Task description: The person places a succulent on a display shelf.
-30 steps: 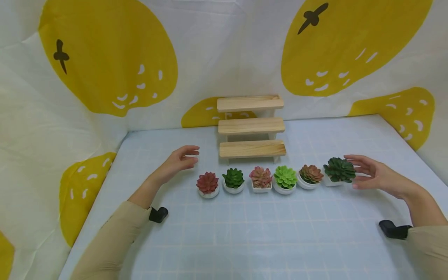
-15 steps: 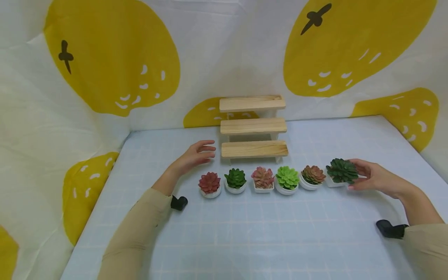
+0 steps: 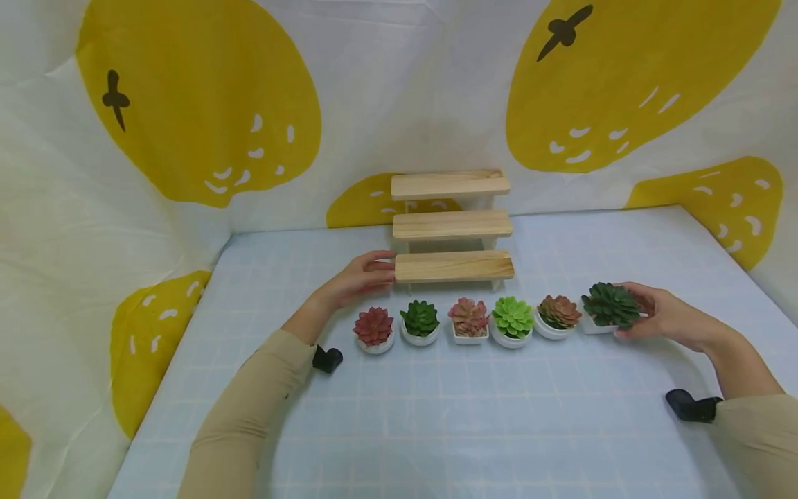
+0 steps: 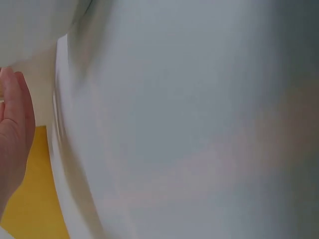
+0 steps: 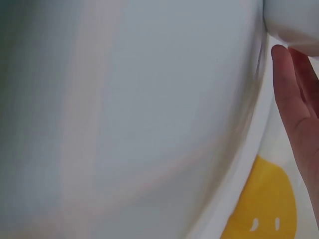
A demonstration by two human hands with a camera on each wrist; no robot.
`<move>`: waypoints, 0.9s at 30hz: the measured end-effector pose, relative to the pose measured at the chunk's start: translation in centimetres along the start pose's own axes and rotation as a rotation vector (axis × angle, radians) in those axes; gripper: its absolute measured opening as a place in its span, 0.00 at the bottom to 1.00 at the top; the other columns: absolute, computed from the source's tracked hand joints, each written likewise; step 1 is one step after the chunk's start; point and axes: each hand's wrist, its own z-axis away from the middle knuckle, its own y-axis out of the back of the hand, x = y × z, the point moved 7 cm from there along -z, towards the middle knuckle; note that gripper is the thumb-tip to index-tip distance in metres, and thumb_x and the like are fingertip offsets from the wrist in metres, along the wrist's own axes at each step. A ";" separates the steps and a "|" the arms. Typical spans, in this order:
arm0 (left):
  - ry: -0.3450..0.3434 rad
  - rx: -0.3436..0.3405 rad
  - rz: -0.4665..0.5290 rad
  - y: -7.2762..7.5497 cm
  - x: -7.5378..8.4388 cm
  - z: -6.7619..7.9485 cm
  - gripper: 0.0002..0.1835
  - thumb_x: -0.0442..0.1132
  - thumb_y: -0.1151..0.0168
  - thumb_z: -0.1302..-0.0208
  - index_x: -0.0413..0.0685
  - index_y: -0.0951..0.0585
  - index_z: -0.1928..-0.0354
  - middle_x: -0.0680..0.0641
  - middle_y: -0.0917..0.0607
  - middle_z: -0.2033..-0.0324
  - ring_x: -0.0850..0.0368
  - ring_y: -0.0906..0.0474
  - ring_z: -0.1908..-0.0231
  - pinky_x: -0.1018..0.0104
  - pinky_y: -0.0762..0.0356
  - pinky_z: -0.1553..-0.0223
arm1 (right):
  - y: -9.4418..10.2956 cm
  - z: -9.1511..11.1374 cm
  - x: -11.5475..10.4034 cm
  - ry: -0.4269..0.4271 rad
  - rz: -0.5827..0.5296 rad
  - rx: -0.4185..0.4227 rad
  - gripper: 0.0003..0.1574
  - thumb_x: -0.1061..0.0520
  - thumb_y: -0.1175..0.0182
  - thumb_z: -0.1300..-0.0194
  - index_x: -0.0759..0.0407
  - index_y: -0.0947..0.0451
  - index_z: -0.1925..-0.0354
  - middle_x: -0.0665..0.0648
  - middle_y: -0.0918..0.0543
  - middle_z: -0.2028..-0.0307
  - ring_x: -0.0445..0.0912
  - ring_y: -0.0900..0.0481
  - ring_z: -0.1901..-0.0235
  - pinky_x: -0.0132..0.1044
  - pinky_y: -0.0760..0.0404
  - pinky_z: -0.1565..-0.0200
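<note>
A wooden three-step shelf [image 3: 453, 266] stands at the back of the table. My left hand [image 3: 355, 281] is at the left end of its lowest board, fingertips right at the edge and fingers fairly straight. At the right end of a row of potted succulents, my right hand [image 3: 670, 320] holds a dark green succulent [image 3: 609, 303] in a white pot, thumb in front and fingers behind. In the right wrist view, the fingers [image 5: 285, 74] reach up to the white pot [image 5: 294, 22]. The left wrist view shows part of the left hand [image 4: 15, 129] at its edge.
Left of the dark green one, the row holds a brown-green succulent [image 3: 559, 313], a bright green one [image 3: 512, 317], a pink one [image 3: 469, 317], a green one [image 3: 420, 319] and a red one [image 3: 374, 327]. A lemon-print cloth [image 3: 424, 104] hangs behind the light blue table [image 3: 474, 430].
My left hand has moved right to the lowest board's left end. My right hand has moved in and closed its fingers around the dark green succulent's pot, which stays in place.
</note>
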 end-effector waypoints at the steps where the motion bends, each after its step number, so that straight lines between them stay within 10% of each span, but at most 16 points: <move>1: 0.006 0.000 0.005 -0.2 0.0 0.0 0.27 0.29 0.48 0.33 0.44 0.39 0.33 0.37 0.31 0.40 0.52 0.27 0.50 0.60 0.26 0.46 | 0.0 0.0 0.0 0.001 -0.004 -0.004 0.40 0.66 0.32 0.50 0.53 0.37 0.41 0.30 0.26 0.55 0.28 0.28 0.57 0.19 0.27 0.59; 21: 0.046 0.034 0.044 -0.7 0.1 -0.7 0.29 0.26 0.47 0.35 0.43 0.39 0.33 0.39 0.31 0.46 0.56 0.26 0.58 0.60 0.25 0.48 | 0.3 0.0 0.5 -0.089 0.041 0.023 0.51 0.60 0.30 0.50 0.73 0.48 0.36 0.45 0.27 0.51 0.24 0.32 0.57 0.19 0.28 0.59; 27: 0.041 0.036 0.051 -0.9 0.3 -0.7 0.29 0.26 0.48 0.35 0.43 0.39 0.33 0.39 0.31 0.47 0.56 0.25 0.59 0.63 0.23 0.50 | 0.7 0.0 0.7 -0.160 0.054 0.018 0.58 0.58 0.33 0.46 0.75 0.59 0.32 0.77 0.42 0.38 0.34 0.34 0.50 0.61 0.34 0.44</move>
